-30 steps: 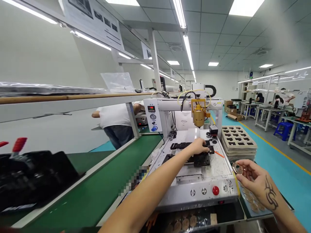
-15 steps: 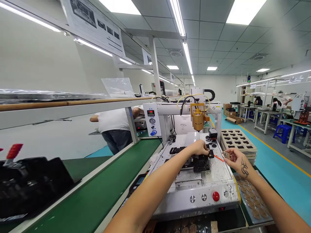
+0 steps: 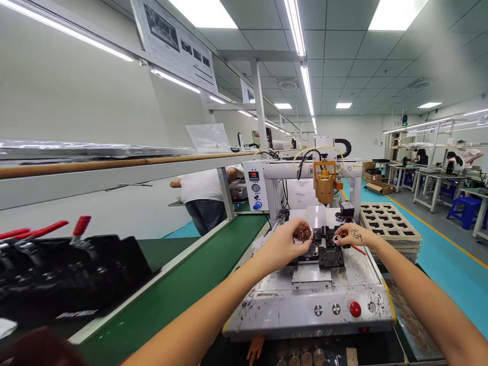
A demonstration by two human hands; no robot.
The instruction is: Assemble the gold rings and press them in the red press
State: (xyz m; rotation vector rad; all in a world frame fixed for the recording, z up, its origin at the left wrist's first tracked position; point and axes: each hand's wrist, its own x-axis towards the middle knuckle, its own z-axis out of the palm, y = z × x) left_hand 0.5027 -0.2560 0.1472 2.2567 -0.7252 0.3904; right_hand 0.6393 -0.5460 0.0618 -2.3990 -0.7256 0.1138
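My left hand point(image 3: 287, 246) is closed, holding a round copper-rimmed part point(image 3: 305, 234) upright between thumb and fingers, left of the black fixture point(image 3: 331, 257). On the fixture's right side my right hand point(image 3: 353, 235) pinches a small round shiny piece point(image 3: 336, 238); its fingertips partly cover it. Just below that hand an orange stick point(image 3: 358, 249) lies on the machine bed. Above the fixture hangs the dispensing machine's gold-coloured head point(image 3: 325, 187), apart from both hands.
A green conveyor belt point(image 3: 198, 284) runs along the left. Black clamp fixtures with red handles point(image 3: 82, 225) stand beyond it. Stacked moulded trays point(image 3: 391, 223) are at right, near bagged round parts point(image 3: 414, 325). A red button point(image 3: 355, 309) sits on the machine's front. Another person point(image 3: 202, 193) stands behind the belt.
The round part has passed from my right hand to my left, which has drawn back leftward from the fixture. My right hand has moved left onto the fixture. The view has turned slightly left.
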